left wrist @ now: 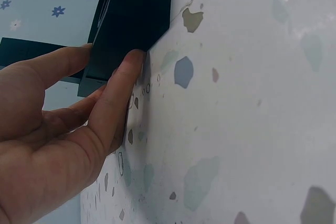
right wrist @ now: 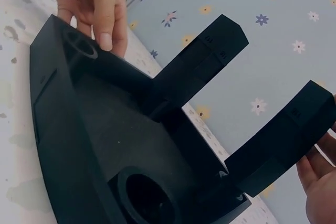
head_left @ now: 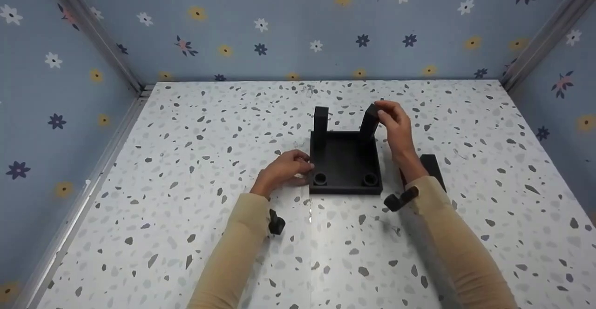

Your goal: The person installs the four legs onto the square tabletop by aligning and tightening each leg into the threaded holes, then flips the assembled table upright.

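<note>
A black square base [head_left: 344, 190], like an upturned stool or small table, lies on the speckled tabletop with its hollow side up. My left hand [head_left: 286, 167] holds its left edge, thumb at the rim and fingers low on the side wall. At the far left corner a black leg [head_left: 321, 125] stands upright. Around the top of another black leg [head_left: 369, 124], at the far right corner, are the fingers of my right hand [head_left: 396, 130]. This leg leans slightly; I cannot tell whether it is fully seated. Round sockets [head_left: 320, 178] show at the two near corners.
A loose black block [head_left: 433, 171], shaped like a leg, lies right of the base, partly hidden by my right forearm. Flowered blue panels [head_left: 288, 25] enclose the tabletop at the back and sides. Each wrist carries a small black camera [head_left: 276, 224].
</note>
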`<state>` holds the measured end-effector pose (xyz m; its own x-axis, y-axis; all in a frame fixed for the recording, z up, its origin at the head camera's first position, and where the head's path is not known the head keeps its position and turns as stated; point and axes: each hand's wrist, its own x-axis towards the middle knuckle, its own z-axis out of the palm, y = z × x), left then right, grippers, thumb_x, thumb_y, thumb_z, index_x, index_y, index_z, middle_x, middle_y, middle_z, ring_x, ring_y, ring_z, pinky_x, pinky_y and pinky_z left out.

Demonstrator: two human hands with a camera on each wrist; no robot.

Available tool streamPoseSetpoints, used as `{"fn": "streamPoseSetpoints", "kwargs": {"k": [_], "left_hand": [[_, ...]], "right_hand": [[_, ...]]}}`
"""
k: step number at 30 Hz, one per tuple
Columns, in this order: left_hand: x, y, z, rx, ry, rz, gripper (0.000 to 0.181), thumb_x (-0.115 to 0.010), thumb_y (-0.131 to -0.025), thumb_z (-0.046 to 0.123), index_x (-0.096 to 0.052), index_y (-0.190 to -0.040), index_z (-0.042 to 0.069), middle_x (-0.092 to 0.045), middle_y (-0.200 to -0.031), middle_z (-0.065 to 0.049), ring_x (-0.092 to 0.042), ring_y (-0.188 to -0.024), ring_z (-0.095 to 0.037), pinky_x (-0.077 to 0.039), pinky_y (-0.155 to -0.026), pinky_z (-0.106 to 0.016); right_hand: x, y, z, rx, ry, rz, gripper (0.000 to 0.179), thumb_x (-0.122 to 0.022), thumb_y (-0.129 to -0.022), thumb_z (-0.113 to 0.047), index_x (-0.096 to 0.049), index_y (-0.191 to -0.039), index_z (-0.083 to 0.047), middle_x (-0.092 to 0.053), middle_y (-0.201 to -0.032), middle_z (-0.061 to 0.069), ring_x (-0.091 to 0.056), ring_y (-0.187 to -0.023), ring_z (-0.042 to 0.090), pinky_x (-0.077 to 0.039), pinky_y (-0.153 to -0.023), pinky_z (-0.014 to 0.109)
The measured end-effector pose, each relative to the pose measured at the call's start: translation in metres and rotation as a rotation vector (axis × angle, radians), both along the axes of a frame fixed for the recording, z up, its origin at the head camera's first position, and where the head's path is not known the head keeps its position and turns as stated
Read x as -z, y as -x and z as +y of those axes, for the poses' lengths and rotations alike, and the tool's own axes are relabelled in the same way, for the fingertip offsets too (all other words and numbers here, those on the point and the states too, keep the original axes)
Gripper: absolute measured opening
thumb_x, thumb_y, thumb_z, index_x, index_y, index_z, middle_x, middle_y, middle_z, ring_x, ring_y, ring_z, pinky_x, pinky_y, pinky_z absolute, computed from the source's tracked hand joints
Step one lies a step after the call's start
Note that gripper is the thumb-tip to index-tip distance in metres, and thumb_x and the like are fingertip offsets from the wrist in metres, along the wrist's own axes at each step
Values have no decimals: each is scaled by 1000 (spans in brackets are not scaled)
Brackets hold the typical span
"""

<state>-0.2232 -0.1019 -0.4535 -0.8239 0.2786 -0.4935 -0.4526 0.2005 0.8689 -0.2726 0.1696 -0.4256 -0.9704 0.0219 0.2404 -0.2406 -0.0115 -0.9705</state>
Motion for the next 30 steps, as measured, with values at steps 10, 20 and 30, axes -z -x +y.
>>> {"fn": "streamPoseSetpoints", "kwargs": {"k": [10,20,30], "left_hand": [[-1,1,-1,2,29,1,36,-59,-92,8,-49,-126,1,-58,-111,-14,-61,-94,-20,-56,-82,-29],[-1,-2,-1,5,23,10,37,-61,-91,8,-49,-126,1,-58,-112,-14,-62,-94,-21,-57,-84,-29],[0,-2,-1,-1,7,23,37,-61,-92,7,-48,-126,0,-56,-112,-12,-60,-92,-19,-57,-82,-30]], "right_hand": [[-6,4,1,-127,81,-56,36,-41,-102,-11,-50,-133,5,-56,-128,16,-56,-116,14,-45,-95,23],[-4,4,-2,-50,65,-41,34,-51,-97,-8,-51,-129,7,-57,-107,0,-54,-94,13,-45,-80,24],[-5,-3,-4,8,-61,-7,37,-59,-95,-13,-48,-125,6,-53,-109,2,-52,-102,15,-43,-89,26]]}}
